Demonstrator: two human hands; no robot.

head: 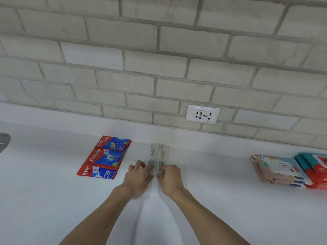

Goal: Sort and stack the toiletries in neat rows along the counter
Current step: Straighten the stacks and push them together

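Two long white packets lie side by side on the white counter [53, 191], pointing toward the wall: the left packet [152, 152] and the right packet [163, 152]. My left hand [139, 175] rests on the near part of the left packet, its fingertips pressing it. My right hand [169, 177] has its fingers curled on the near part of the right packet. The near ends of both packets are hidden under my hands. To their left, three red-and-blue toothpaste boxes [104, 158] lie in a tight row.
Stacked wet-wipe packs [281, 171], pastel ones and a red-and-teal one [316, 167], sit at the right edge. A wall socket [202, 114] is set in the brick wall behind the counter. A grey object [4, 141] shows at the far left.
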